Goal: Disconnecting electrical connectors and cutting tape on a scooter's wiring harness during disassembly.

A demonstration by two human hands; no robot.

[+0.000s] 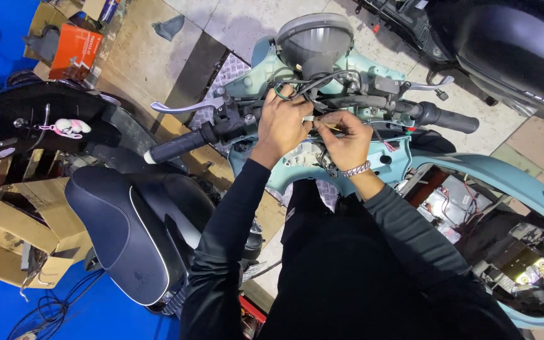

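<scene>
Head view: pale-green scooter [473, 170], panels off, wiring exposed. Handlebar [322, 107] stripped below the headlight [315, 39]. Left hand [283, 123] and right hand [346, 140] both pinch a small white connector [310, 118] at bar centre. Harness appears unfinished; covers not yet refitted.

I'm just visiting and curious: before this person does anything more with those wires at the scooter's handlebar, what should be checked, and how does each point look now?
1. Small white connector pinched between both hands: ok.
2. Left hand steady on the wire bundle: ok.
3. Right hand has a firm fingertip grip: cannot tell, fingers overlap.
4. Handlebar cover off, wiring exposed: ok.
5. Loose red wires clear of the hands: ok.
6. Power off: cannot tell.
</scene>
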